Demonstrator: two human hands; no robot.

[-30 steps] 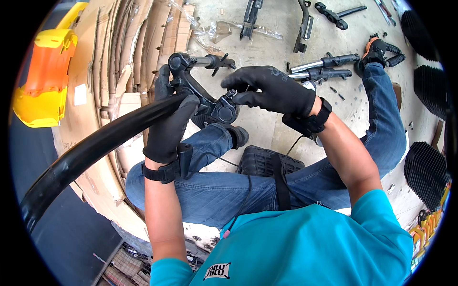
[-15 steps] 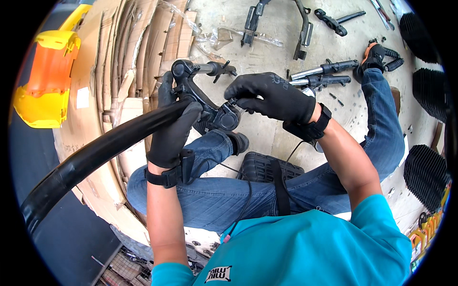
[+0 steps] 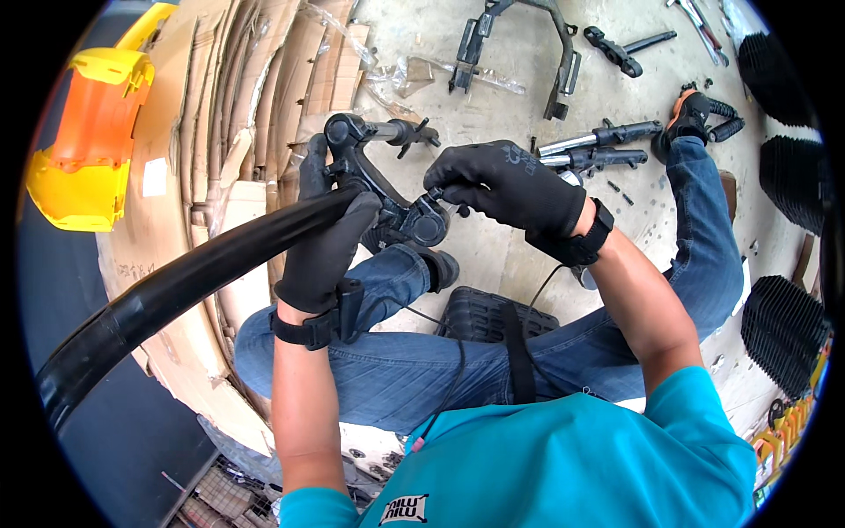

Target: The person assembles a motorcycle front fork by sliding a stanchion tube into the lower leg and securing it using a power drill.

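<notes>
My left hand (image 3: 324, 251), in a black glove, is wrapped round a long black tube (image 3: 202, 255) where it meets a black fork yoke (image 3: 374, 180). The tube sweeps from the lower left up to the yoke, which has a round clamp at each end. From its far clamp a metal leg (image 3: 387, 132) points away to the right. Closed in a pinch, my gloved right hand (image 3: 515, 189) has its fingertips on a small dark bolt (image 3: 436, 194) beside the near clamp. The bolt's far end is hidden by the fingers.
Flattened cardboard (image 3: 211, 132) is stacked at the left, beside an orange and yellow plastic part (image 3: 92, 132). Fork legs (image 3: 598, 141), a black frame (image 3: 519, 4) and another yoke (image 3: 616, 53) lie on the floor. Black ribbed parts (image 3: 783, 326) line the right side.
The yoke and both hands sit slightly farther right and lower in the picture. My right fingertips have shifted a little at the bolt; both grips stay closed.
</notes>
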